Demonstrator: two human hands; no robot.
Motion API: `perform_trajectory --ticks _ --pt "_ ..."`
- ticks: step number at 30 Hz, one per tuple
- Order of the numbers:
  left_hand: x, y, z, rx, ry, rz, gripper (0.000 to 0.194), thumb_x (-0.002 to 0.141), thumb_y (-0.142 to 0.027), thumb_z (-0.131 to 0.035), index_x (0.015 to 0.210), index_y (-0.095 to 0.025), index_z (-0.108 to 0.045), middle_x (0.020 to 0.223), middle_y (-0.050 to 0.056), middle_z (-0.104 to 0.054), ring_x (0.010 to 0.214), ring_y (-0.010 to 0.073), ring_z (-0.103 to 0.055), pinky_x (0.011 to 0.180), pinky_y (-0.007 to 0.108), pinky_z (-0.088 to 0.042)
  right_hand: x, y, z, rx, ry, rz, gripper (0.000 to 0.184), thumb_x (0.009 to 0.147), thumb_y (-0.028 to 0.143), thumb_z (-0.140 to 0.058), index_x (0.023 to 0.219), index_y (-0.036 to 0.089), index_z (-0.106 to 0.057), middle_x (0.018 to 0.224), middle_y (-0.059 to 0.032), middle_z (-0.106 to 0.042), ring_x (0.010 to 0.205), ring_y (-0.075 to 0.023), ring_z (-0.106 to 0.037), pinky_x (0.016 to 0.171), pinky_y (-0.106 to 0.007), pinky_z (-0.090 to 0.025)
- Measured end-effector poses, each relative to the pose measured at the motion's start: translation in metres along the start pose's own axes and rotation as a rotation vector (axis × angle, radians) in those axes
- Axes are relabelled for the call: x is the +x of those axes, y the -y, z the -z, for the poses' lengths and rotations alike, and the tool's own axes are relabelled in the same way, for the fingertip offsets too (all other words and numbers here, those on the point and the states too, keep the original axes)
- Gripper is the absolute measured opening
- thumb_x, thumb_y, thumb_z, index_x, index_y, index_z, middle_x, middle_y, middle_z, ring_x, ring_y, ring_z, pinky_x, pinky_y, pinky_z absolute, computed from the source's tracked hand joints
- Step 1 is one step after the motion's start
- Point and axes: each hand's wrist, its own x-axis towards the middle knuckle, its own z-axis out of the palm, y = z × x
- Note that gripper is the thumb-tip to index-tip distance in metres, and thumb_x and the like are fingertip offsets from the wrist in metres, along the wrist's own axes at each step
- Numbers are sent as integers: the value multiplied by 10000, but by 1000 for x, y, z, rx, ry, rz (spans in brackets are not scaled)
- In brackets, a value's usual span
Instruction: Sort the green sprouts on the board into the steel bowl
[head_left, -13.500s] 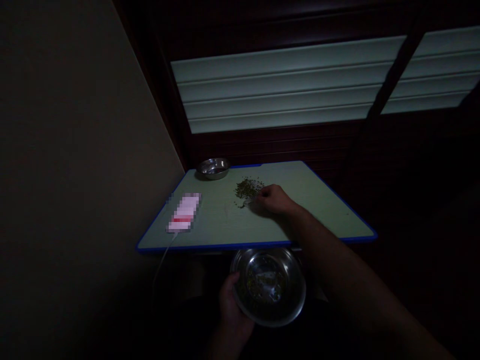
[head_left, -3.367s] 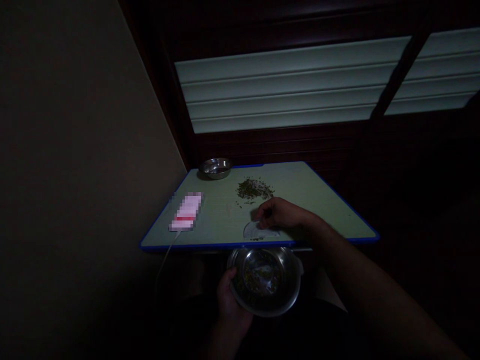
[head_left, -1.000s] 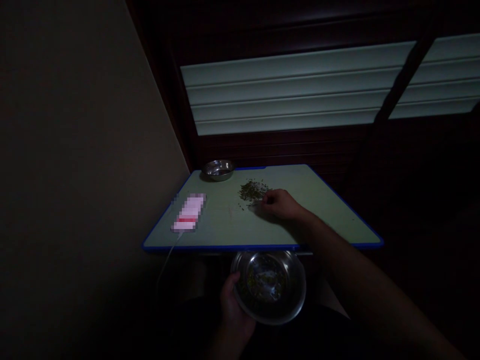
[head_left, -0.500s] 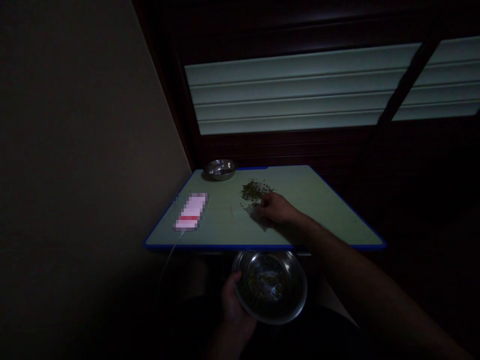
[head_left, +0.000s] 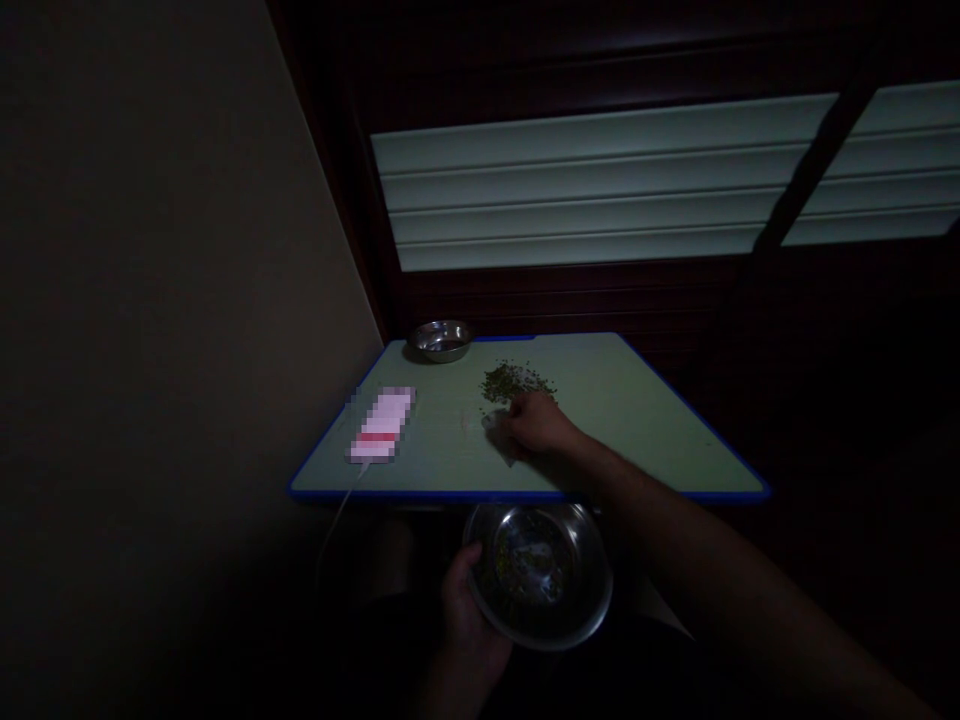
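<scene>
My left hand [head_left: 472, 615] grips the left rim of a round steel bowl [head_left: 592, 600], thumb over the edge. The bowl sits just under the near edge of the table, tilted, with green bits inside. My right hand [head_left: 541, 424] is closed on a flat, half-round piece of see-through plastic [head_left: 496, 430], held low over the tabletop. Most of this piece is hidden by the fingers. Just beyond the right hand lies a loose pile of small green grains, like mung beans [head_left: 510, 381], with a few strays around it.
A smaller steel bowl [head_left: 441, 342] stands at the table's far left corner. A phone [head_left: 384, 425] with a blurred screen and a white cable [head_left: 339, 515] lies on the left. The pale green table [head_left: 645, 430] has a blue rim. A wall and a slatted panel [head_left: 600, 190] border it.
Some seconds ago my right hand was at the near edge with the plastic piece and a few grains. It went back to the pile and now shifts slightly left. The left hand stays on the bowl.
</scene>
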Motion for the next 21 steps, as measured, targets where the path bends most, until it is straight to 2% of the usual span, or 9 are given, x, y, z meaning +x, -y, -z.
perform_trajectory --ticks 3,6,9,14,17,21 --pt "-1 0 0 -3 13 1 216 730 -274 -596 815 -131 -734 791 117 -755 761 264 -683 810 428 -501 5 6 -4 -77 -38 62 65 683 164 -611 629 161 -575 444 -32 -560 437 -141 -538 458 -247 -382" --pt "-1 0 0 9 20 -21 192 728 -276 -602 762 -139 -732 751 99 -750 733 251 -680 781 406 -505 12 8 2 -125 -74 121 58 665 165 -624 628 167 -578 481 -20 -558 482 -131 -525 485 -244 -365" --pt "0 1 2 7 16 -6 191 731 -280 -597 723 -140 -727 715 100 -743 720 255 -680 763 405 -505 20 0 16 -69 -51 198 42 668 170 -616 635 164 -591 553 2 -571 526 -114 -514 517 -229 -370" --pt "2 3 4 -32 9 6 169 717 -275 -619 697 -141 -720 710 102 -740 711 257 -682 758 394 -500 30 -20 33 -41 -148 353 172 767 300 -587 719 152 -659 664 -13 -621 621 -126 -531 593 -238 -383" --pt "3 3 3 -31 33 8 166 716 -273 -622 708 -140 -721 704 96 -736 702 258 -678 797 418 -492 33 -19 31 -148 -168 408 168 791 297 -588 779 163 -688 748 -38 -663 683 -146 -562 648 -258 -391" --pt "2 3 3 -11 19 0 197 725 -288 -603 757 -140 -729 745 102 -746 729 259 -677 823 438 -490 35 -6 23 -322 -160 437 135 782 229 -595 833 176 -708 837 -78 -687 732 -173 -575 674 -283 -385"
